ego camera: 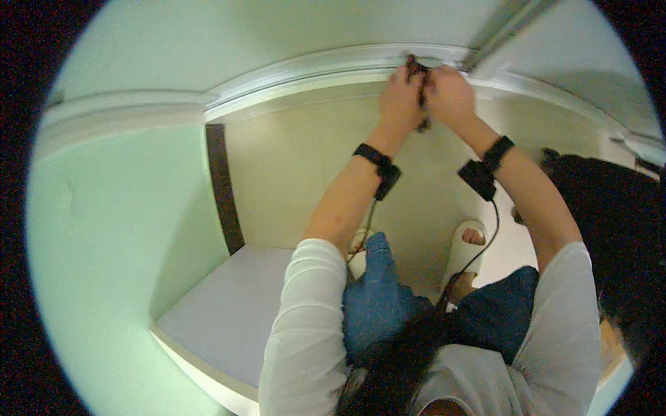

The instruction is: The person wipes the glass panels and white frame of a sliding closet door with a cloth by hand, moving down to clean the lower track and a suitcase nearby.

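My left hand (400,101) and my right hand (451,96) meet close together at the top centre, in front of a white metal window or door frame rail (322,66). Between them they hold a small dark object (422,96), blurred and partly hidden by the fingers; its kind cannot be told. Its upper end reaches the rail, and its lower end shows below the hands. Each wrist bears a black strap with a small black box and a cable.
A pale green wall (114,208) stands at left, beside a grey-topped ledge (223,307). A dark brown strip (225,192) runs down near it. A large black furry-looking thing (609,223) lies at right. My slippered feet stand below.
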A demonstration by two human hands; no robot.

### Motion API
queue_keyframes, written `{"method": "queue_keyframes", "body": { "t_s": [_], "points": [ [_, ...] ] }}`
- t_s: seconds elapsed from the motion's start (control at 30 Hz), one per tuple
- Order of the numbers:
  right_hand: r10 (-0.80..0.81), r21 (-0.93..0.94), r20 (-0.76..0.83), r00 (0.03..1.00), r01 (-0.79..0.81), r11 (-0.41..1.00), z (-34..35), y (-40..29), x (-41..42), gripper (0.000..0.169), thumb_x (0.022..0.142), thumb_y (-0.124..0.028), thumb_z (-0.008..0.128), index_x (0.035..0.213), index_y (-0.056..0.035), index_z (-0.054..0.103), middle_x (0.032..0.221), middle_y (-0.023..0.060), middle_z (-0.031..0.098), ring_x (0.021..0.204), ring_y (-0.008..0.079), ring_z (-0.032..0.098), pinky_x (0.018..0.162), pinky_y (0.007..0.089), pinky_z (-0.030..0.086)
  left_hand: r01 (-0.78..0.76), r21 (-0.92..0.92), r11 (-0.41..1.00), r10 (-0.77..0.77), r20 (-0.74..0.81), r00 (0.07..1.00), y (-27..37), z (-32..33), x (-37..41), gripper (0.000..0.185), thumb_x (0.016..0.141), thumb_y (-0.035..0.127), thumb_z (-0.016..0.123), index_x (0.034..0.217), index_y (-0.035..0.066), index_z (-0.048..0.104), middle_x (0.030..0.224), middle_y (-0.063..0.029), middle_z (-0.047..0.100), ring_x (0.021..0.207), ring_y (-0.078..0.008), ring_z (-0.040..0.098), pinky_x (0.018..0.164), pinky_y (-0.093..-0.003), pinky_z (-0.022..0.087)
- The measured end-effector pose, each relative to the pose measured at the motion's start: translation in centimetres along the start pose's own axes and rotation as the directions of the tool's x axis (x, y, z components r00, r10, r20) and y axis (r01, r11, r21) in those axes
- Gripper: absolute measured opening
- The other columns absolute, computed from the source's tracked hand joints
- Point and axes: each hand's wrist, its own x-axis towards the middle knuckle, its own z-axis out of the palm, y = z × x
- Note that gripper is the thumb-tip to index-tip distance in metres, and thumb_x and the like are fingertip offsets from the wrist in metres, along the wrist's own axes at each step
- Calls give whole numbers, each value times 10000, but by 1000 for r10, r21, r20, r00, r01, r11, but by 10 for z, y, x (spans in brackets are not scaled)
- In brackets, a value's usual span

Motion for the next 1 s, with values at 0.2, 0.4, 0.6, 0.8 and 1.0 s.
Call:
{"method": "queue_keyframes", "body": {
  "t_s": [0.2, 0.4, 0.6, 0.8, 1.0],
  "points": [
    [-132, 24, -64, 989, 134, 991, -3, 14, -13, 169, 789, -118, 629, 956, -87, 622, 960, 124, 621, 935, 343, 601, 769, 439, 515, 63, 74, 995, -57, -77, 995, -41, -22, -12, 562, 640, 95, 781, 1172, 154, 607, 1221, -126, 474, 1112, -349, 514, 857, -449, 533],
    [-312, 133, -13, 950, 311, 941, 3, -27, -14, 248, 807, -118, 634, 1049, -78, 597, 1086, 101, 595, 1018, 329, 577, 830, 430, 513, 318, 98, 943, -281, -274, 920, -127, -75, -48, 528, 682, 89, 743, 1190, 145, 609, 1234, -153, 517, 1132, -367, 515, 892, -456, 507],
    [-559, 65, -34, 829, 560, 826, 41, -78, 9, 471, 815, -136, 649, 1260, -43, 526, 1371, 164, 485, 1272, 348, 455, 1013, 426, 445, 594, 63, 802, -527, -392, 754, -208, -135, -69, 531, 692, 155, 733, 1202, 107, 596, 1157, -152, 521, 1024, -380, 574, 844, -466, 512],
    [-445, 131, 180, 877, 427, 894, 46, -120, 16, 546, 817, -148, 658, 1320, -50, 471, 1441, 185, 411, 1327, 345, 405, 1073, 435, 388, 631, -146, 762, -606, -506, 614, -318, -164, -92, 677, 663, 213, 746, 1278, 20, 541, 1206, -282, 528, 1092, -439, 551, 951, -438, 466],
    [-513, 25, 199, 835, 519, 854, 49, -112, 9, 540, 812, -138, 662, 1304, -20, 474, 1447, 217, 387, 1339, 366, 385, 1096, 450, 357, 320, -738, 595, -705, -287, 649, -343, -186, -78, 978, 668, 12, 749, 1457, -29, 171, 1232, -210, 541, 1074, -296, 580, 920, -372, 487]
  ]
}}
